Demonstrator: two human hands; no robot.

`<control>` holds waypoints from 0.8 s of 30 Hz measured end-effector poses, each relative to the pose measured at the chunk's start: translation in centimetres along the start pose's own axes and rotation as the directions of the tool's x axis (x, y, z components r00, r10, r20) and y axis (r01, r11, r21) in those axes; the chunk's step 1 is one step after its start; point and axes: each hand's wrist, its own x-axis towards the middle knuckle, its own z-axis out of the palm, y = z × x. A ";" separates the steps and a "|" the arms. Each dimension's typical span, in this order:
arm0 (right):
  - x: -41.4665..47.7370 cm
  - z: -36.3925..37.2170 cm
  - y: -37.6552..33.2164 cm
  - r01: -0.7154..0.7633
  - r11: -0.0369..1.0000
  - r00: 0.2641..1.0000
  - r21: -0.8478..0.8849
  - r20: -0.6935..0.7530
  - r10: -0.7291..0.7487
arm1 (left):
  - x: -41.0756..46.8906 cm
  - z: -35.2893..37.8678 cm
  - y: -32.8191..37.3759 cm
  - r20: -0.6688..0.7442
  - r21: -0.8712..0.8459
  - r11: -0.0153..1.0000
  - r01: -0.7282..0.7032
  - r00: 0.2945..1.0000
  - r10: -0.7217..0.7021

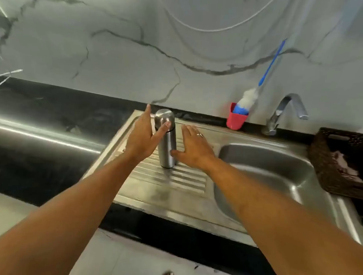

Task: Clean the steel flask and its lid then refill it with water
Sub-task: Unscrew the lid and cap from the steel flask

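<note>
As your left grip (142,135) spreads released, thumb touching the lid seam, the steel flask (167,149) stands upright, lid (164,118) on, on the sink's ribbed drainboard (187,179); your right grip (194,147), likewise released, lies just beside it, thumb against its lower wall. A red cup (236,122) holds a blue-handled brush (248,97) near the tap (278,113).

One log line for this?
flask: upright on drainboard, lid on | left hand: open, thumb at lid | right hand: open, thumb at flask | grip: none
</note>
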 end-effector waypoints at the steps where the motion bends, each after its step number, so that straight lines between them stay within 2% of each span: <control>1: 0.8 0.6 -0.3 -0.007 0.997 1.000 0.071 0.006 0.007 | 0.6 0.4 -0.3 -0.012 -0.066 0.998 -0.010 1.000 0.009; 7: 2.8 2.7 -0.9 -0.068 0.904 0.997 0.422 -0.013 0.081 | 2.4 1.6 -1.1 -0.094 -0.160 0.986 -0.042 0.995 0.027; 11: 2.6 3.0 0.4 -0.100 0.855 0.993 0.508 -0.006 0.119 | 3.0 2.2 -0.1 -0.071 -0.148 0.986 -0.070 0.996 0.060; 14: 1.1 2.2 2.0 -0.108 0.741 0.985 0.663 -0.027 0.168 | 3.2 3.3 1.9 -0.008 -0.171 0.977 -0.127 0.992 0.128; 19: -3.4 -0.5 5.3 -0.033 0.495 0.950 0.868 -0.126 0.285 | 2.4 6.6 7.1 0.088 -0.397 0.910 -0.119 0.982 0.167; 24: -8.2 -3.9 9.4 -0.091 0.469 0.942 0.878 -0.076 0.326 | 2.4 9.3 11.2 0.301 -0.580 0.811 -0.079 0.904 0.303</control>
